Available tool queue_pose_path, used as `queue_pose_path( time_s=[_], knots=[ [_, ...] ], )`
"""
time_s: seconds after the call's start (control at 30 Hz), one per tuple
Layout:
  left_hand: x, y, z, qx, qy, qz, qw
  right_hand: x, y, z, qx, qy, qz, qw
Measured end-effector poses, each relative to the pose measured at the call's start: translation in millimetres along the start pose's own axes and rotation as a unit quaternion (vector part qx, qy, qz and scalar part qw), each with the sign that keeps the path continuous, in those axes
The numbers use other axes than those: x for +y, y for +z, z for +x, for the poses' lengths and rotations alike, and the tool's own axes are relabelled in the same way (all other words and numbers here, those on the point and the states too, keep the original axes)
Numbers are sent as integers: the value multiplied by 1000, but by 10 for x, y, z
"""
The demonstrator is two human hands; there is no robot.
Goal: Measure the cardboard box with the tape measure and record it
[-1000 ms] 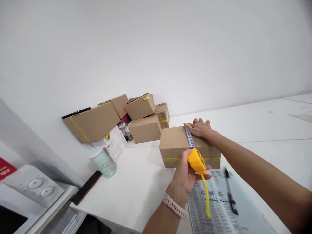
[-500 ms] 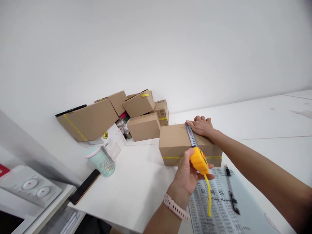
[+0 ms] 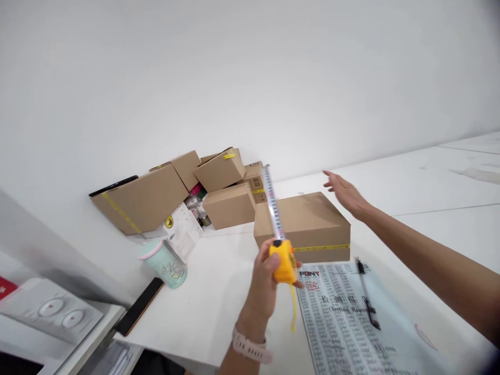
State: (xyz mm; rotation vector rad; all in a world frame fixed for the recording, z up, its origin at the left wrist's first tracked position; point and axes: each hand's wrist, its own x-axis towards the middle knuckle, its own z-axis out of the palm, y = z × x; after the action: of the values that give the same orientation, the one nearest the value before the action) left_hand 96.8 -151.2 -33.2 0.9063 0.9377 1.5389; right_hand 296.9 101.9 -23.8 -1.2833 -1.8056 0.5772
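At the left of the desk [image 3: 203,304], a large cardboard carton [image 3: 146,200] leans against the wall. A mint bottle [image 3: 167,265] with a pink-rimmed lid stands near a white packet [image 3: 182,233] that shows an avocado. Further right, smaller cartons [image 3: 221,173] sit in a loose stack.

The person's left grip [image 3: 264,281] is closed around a yellow tape measure [image 3: 286,263], held up just in front of the near box. Its metal blade [image 3: 273,205] is drawn out and not wound back in, slanting up and away from the case; the figures are too blurred to read. The blade appears lifted off the box rather than laid along it. A yellow cord [image 3: 293,310] dangles from the bottom of the case.

Behind the tape measure, the plain brown box [image 3: 312,213] lies flat on the desk, its top closed, with a yellow band [image 3: 326,247] along its near side. In front of it, a printed sheet [image 3: 332,333] carries a dark pen [image 3: 367,297], which neither hand holds; whether anything is handwritten there cannot be told. The right grip [image 3: 346,195] is released, fingers spread near the box's far right corner, seemingly touching nothing.
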Motion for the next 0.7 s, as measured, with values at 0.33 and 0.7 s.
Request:
queue_pose_path(
  time_s=[0.33,0.7],
  knots=[
    [-154,-894,189,108,28,39,993,419,-225,-1057,-180,67,218,957],
    [318,-541,642,40,46,45,997,-297,-286,-376,13,57,-64,996]
  ],
)
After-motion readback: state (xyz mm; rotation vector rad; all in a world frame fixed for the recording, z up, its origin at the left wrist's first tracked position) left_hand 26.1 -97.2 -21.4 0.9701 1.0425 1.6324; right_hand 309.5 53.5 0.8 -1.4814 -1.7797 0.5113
